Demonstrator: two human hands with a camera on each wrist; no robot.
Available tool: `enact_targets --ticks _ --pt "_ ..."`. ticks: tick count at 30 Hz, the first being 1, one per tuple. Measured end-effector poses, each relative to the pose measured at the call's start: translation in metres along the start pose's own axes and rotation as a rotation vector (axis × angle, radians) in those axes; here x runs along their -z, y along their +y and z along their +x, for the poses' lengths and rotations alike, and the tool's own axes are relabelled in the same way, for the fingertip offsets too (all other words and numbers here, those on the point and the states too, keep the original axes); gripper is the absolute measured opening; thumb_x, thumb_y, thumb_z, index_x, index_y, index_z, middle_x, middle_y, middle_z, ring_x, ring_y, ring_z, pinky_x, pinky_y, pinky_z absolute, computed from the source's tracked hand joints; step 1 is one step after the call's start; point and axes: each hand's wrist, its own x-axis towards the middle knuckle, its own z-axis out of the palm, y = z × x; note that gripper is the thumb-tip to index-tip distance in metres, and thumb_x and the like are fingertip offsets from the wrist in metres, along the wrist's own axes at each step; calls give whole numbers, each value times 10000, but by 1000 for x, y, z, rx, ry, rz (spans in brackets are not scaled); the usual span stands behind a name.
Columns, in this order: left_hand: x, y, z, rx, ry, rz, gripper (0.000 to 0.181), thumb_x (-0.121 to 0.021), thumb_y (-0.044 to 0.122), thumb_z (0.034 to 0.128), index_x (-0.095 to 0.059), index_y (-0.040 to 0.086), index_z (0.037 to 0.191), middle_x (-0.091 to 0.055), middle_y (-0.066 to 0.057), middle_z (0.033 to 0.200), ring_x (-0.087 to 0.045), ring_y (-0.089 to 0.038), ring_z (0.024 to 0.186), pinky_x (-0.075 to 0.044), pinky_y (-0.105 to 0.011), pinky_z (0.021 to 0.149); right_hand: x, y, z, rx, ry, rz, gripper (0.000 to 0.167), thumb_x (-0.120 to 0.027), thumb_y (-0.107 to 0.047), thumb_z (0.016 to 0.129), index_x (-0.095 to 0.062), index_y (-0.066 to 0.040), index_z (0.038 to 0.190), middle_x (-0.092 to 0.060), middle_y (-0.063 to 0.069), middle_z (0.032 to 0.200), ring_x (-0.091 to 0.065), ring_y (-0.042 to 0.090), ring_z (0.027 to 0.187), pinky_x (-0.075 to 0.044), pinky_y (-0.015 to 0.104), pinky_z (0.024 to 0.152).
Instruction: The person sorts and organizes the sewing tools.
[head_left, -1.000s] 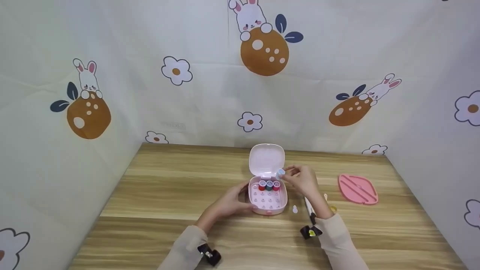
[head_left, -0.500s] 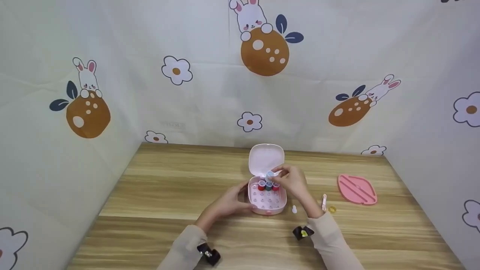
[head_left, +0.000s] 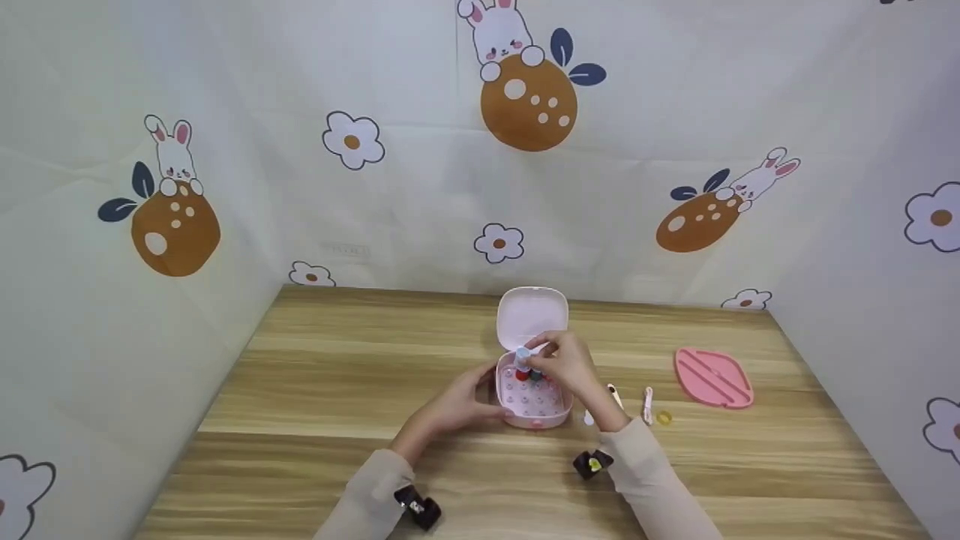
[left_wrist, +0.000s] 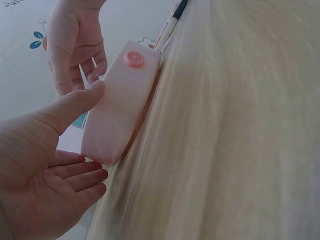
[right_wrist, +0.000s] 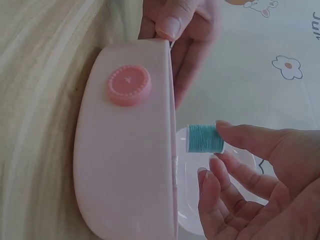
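Note:
A pale pink box (head_left: 536, 422) stands with its lid (head_left: 533, 319) raised at the back; inside are rows of small pegs and red and dark green spools (head_left: 535, 374). Thumb and fingers of my right hand (head_left: 568, 365) pinch a light blue spool (head_left: 523, 358) above the box's back left part; in the right wrist view this spool (right_wrist: 205, 138) looks teal, beyond the box rim. My left hand (head_left: 459, 405) steadies the box from the left, thumb at the front corner and fingers along the side; the left wrist view shows the thumb of this hand (left_wrist: 45, 165) against the box wall (left_wrist: 117, 107).
Right of the box lie a small white piece (head_left: 589, 418), a pen-like tool (head_left: 615, 395) partly behind the right wrist, a white clip-like item (head_left: 648, 406) and a yellow ring (head_left: 664, 418). Farther right is a pink slotted tray (head_left: 714, 378). A patterned cloth (head_left: 420, 195) hangs behind the table.
My right hand has carried the light blue spool leftward, from the box's back right corner to over its back left part. My left hand has stayed at the box's side.

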Motion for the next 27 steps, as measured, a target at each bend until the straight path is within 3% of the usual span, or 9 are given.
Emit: enact_targets --ticks 5,16,23,27 --pt "-1 1 0 15 5 8 894 -853 91 858 -353 -140 1562 -470 -304 1576 -427 -414 1498 -314 -520 1284 -6 2 2 35 -6 -4 180 -853 1 792 -763 76 929 -695 66 695 -586 73 646 -477 144 555" --pt "-2 0 -1 -21 10 12 877 -855 64 843 -375 -147 1545 -473 -314 1568 -429 -438 1491 -309 -543 1282 -15 7 4 51 -51 0 165 -836 7 807 -756 79 931 -712 106 690 -577 38 582 -453 137 526" --pt "-2 -1 -1 -2 17 -13 863 -858 76 852 -395 -107 1557 -464 -279 1592 -417 -400 1509 -304 -512 1291 -18 6 5 22 -88 47 171 -820 5 832 -747 83 965 -743 178 735 -758 387 702 -509 135 540" --pt "-2 -1 -1 1 24 -15 862 -856 71 849 -396 -105 1557 -455 -286 1595 -405 -410 1513 -294 -515 1296 -20 6 5 11 -81 40 172 -833 0 829 -751 72 962 -735 164 724 -751 363 681 -510 141 536"
